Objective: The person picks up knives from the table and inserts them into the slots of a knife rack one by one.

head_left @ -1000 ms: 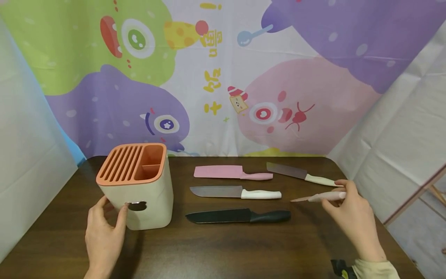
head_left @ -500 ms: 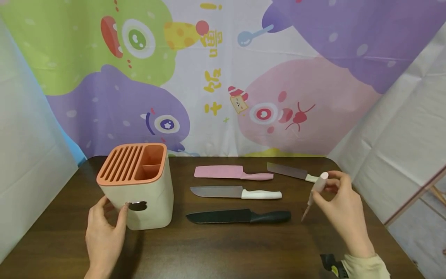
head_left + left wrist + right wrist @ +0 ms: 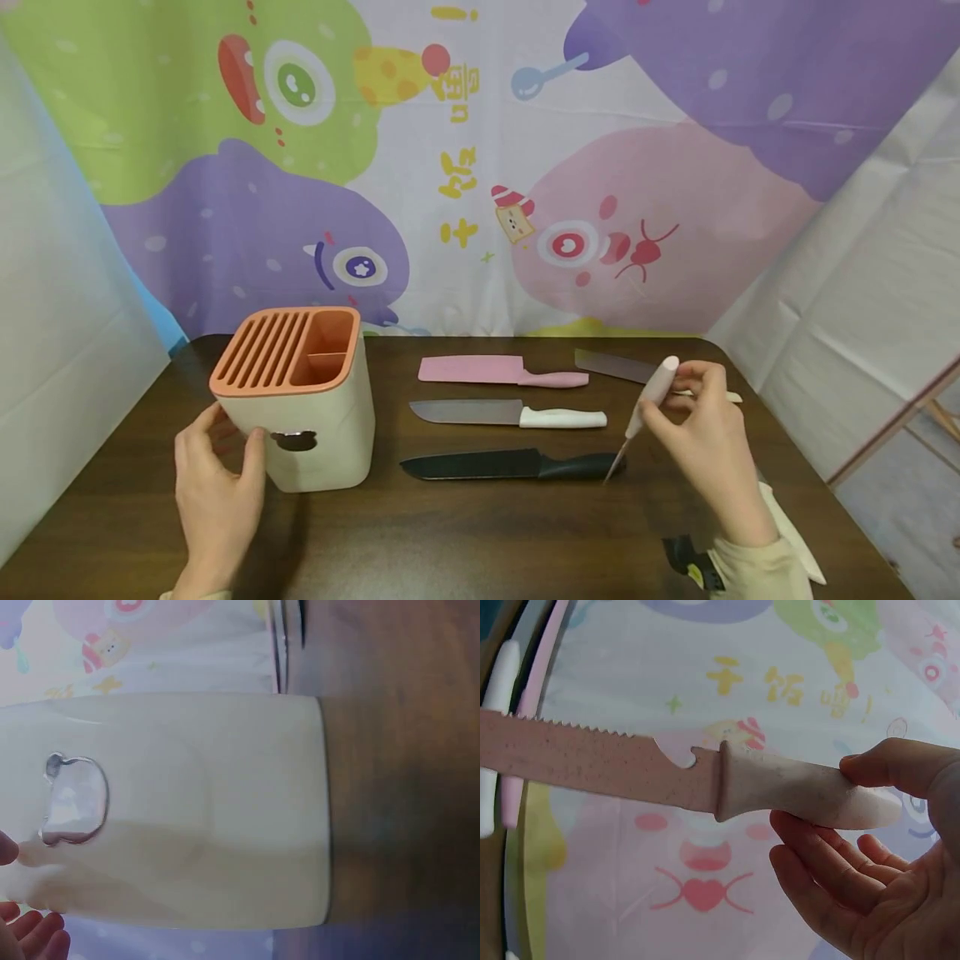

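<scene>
Serrated knife (image 3: 694, 784): in the air toward the tabletop's right edge; it has swung from nearly level to tip-down and come leftward, so the pick-up looks done and the carry begun.
Its make: dusty-pink speckled blade, fine teeth, hooked notch beside a smooth, pale, rounded handle.
Right hand (image 3: 705, 425): pinches that handle, thumb against fingers.
Black knife (image 3: 495, 465): dark all over; the raised tip crosses its handle in the head view, contact unclear.
White-handled knife (image 3: 517, 413): grey metal blade, glossy grip, lying just behind the black one.
Pink cleaver (image 3: 469, 369): flat, rectangular blade, farther back.
Cream-handled knives: one near the back right corner (image 3: 611, 365), another now uncovered by the right sleeve (image 3: 761, 575).
Knife holder (image 3: 330, 458): upright toward the left edge; smooth cream body, orange slotted lid, mirror-like badge (image 3: 296, 440).
Left hand (image 3: 221, 500): curled around the holder's near left corner.
Tabletop (image 3: 480, 533): dark wood grain.
</scene>
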Action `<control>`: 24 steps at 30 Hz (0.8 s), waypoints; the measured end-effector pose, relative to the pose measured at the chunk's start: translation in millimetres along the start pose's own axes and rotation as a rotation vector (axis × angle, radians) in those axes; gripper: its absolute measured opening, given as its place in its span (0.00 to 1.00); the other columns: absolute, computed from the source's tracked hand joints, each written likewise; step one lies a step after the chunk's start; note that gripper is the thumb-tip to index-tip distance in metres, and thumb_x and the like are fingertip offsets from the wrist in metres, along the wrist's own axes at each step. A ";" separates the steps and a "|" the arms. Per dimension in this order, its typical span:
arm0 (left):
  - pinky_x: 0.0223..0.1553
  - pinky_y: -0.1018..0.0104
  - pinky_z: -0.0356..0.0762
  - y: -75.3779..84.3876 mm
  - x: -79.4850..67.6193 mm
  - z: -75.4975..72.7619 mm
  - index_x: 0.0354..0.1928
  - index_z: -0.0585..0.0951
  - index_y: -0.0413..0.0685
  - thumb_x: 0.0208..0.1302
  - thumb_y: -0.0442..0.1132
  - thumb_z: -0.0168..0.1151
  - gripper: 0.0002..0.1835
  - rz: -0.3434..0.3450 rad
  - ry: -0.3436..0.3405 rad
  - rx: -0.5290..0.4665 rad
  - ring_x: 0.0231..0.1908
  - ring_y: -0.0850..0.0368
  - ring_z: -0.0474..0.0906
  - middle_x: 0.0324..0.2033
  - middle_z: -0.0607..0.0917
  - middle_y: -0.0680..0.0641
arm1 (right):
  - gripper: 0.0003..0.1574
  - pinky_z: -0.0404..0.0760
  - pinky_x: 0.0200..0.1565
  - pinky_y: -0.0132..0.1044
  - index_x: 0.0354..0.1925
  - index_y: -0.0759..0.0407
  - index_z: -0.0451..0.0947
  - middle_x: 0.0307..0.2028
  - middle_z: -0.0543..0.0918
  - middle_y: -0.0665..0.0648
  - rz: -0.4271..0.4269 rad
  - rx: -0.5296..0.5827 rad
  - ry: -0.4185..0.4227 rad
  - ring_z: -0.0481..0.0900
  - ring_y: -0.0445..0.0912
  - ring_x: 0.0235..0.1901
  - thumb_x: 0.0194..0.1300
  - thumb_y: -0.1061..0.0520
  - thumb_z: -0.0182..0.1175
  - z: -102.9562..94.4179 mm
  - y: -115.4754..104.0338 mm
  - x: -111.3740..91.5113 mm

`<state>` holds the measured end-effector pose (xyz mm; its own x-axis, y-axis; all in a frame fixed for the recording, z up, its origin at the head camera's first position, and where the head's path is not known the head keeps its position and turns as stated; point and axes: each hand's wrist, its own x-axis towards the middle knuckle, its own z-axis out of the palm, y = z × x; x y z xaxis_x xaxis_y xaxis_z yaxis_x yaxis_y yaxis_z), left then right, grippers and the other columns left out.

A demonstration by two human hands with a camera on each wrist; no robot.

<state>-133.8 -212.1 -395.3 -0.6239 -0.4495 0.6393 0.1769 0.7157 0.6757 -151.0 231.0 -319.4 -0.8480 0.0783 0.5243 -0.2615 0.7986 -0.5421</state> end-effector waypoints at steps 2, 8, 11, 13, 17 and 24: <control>0.40 0.80 0.59 2.6 3.3 -0.6 0.59 0.66 0.38 0.56 0.31 0.58 0.26 0.030 0.022 -0.010 0.45 0.47 0.69 0.47 0.70 0.33 | 0.29 0.72 0.28 0.23 0.49 0.64 0.60 0.37 0.81 0.60 -0.011 0.021 0.010 0.82 0.43 0.33 0.53 0.61 0.62 3.3 -4.4 0.6; 0.42 0.82 0.58 12.0 13.1 -4.2 0.59 0.66 0.37 0.55 0.29 0.57 0.27 0.122 0.076 -0.023 0.45 0.44 0.68 0.48 0.69 0.32 | 0.27 0.70 0.30 0.23 0.50 0.62 0.64 0.36 0.79 0.54 -0.053 0.116 0.070 0.77 0.33 0.32 0.53 0.62 0.62 13.9 -19.7 2.1; 0.44 0.82 0.59 17.4 16.8 -3.5 0.59 0.66 0.36 0.55 0.29 0.57 0.27 0.145 0.112 -0.043 0.45 0.43 0.69 0.48 0.69 0.32 | 0.27 0.71 0.35 0.24 0.50 0.62 0.64 0.36 0.79 0.54 -0.078 0.160 0.083 0.77 0.37 0.33 0.52 0.63 0.63 19.1 -27.3 3.4; 0.46 0.82 0.60 21.1 17.9 -2.6 0.58 0.67 0.36 0.55 0.29 0.57 0.26 0.158 0.137 -0.047 0.46 0.42 0.68 0.49 0.69 0.32 | 0.27 0.72 0.37 0.26 0.50 0.62 0.65 0.36 0.79 0.54 -0.103 0.186 0.080 0.78 0.39 0.33 0.52 0.64 0.64 22.7 -31.8 3.9; 0.49 0.59 0.62 33.2 18.5 3.5 0.53 0.71 0.33 0.55 0.34 0.56 0.22 0.255 0.202 -0.025 0.45 0.36 0.66 0.47 0.70 0.30 | 0.27 0.74 0.38 0.27 0.49 0.64 0.67 0.38 0.79 0.55 -0.175 0.223 0.074 0.79 0.41 0.33 0.51 0.65 0.64 30.7 -40.3 4.0; 0.41 0.42 0.60 65.4 14.5 23.4 0.42 0.78 0.34 0.56 0.39 0.54 0.16 0.465 0.167 -0.058 0.41 0.34 0.67 0.44 0.74 0.32 | 0.25 0.78 0.38 0.29 0.48 0.64 0.69 0.39 0.80 0.56 -0.253 0.294 0.072 0.79 0.43 0.34 0.51 0.64 0.66 41.5 -55.2 4.9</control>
<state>-149.1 -159.2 -350.4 -0.3393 -0.1728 0.9247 0.4520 0.8321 0.3214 -159.9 162.6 -314.1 -0.7083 -0.0491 0.7042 -0.5878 0.5934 -0.5498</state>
